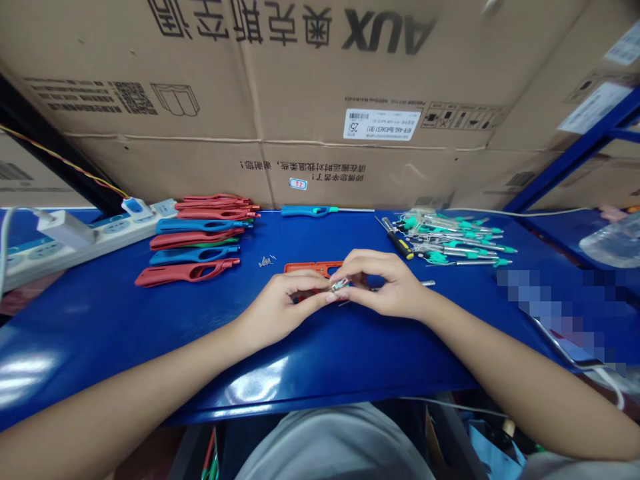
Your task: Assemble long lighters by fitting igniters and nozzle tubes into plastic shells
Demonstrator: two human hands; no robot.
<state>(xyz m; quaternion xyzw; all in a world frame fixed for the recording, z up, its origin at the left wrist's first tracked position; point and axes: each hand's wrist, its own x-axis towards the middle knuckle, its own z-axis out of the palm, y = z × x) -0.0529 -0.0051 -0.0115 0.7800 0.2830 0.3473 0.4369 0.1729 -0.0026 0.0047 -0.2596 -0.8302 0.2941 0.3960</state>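
Observation:
Fingertips of my left hand (pixel 283 303) and my right hand (pixel 383 283) meet over the middle of the blue table. Pinched between them is a small transparent-and-teal lighter part (pixel 340 285); its finer details are too small to make out. An orange-red lighter shell (pixel 313 267) lies on the table behind and below my hands, partly hidden by them. A thin metal tube (pixel 429 283) sticks out beyond my right hand, its other end hidden.
Red and blue lighter shells (pixel 187 273) lie stacked at the left beside a white power strip (pixel 117 230). Small screws (pixel 267 261) are scattered nearby. A blue lighter (pixel 310 211), a screwdriver (pixel 400 245) and teal-ended metal tubes (pixel 455 233) lie farther back, before a large cardboard box (pixel 280 100).

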